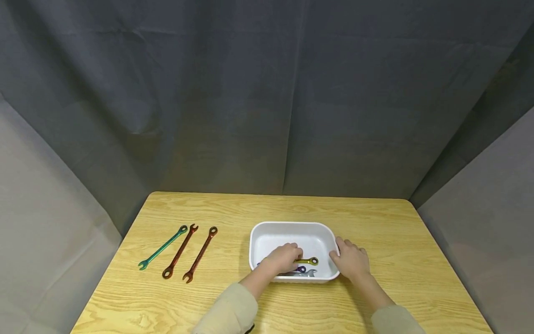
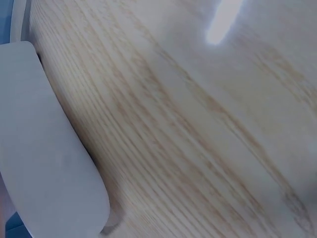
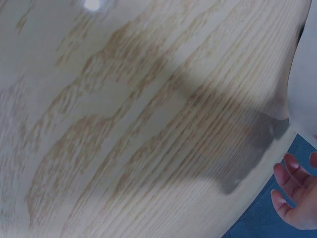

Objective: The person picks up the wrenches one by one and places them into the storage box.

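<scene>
Table [image 1: 400, 241], hands [image 1: 283, 258] at plain white tray [image 1: 292, 223]

The left hand [image 1: 283, 258] hides part of the yellow wrench [image 1: 309, 261] and purple wrench [image 1: 301, 269].

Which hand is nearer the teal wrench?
Left. The left hand reaches into the white tray, right of the teal wrench; the right hand is farther off, at the tray's right rim.

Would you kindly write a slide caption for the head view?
Left hand over wrenches in a white tray, right hand at its rim.
</scene>
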Motion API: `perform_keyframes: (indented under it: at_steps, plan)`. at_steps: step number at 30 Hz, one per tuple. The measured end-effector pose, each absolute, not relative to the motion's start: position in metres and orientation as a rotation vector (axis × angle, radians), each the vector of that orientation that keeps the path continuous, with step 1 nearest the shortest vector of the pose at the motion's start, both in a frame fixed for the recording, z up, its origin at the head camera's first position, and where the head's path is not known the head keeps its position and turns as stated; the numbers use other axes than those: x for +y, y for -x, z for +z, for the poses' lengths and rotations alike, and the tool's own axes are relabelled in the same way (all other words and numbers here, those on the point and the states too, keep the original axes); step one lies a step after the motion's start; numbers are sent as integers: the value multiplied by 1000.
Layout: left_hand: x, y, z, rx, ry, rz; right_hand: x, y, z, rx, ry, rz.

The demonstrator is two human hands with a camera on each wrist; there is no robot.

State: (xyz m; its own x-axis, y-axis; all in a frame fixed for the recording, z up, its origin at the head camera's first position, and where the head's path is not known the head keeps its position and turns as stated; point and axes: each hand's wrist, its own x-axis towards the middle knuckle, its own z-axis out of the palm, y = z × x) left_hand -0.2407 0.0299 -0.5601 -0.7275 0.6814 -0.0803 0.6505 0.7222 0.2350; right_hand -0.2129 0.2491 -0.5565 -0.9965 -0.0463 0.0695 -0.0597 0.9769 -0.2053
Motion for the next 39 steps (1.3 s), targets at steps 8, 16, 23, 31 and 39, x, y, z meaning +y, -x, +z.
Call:
perform_keyframes:
  at_steps: [8,16,23,31,39]
  plan:
    - [26,238,-558,2831,-1131,239,250,213,-559,-3058,-84,320]
    - [19,234,-555,2941,-1209,153,249,213,-556,-3063,-78,322]
    - [11,234,-553,3021,-1232,83,248,212,-554,-3067,-70,318]
    - [-3,231,-545,3074,-1231,118,248,211,-553,-3063,-81,312]
    - [-17,230,-540,3145,-1181,198,248,211,-552,-3076,-80,310]
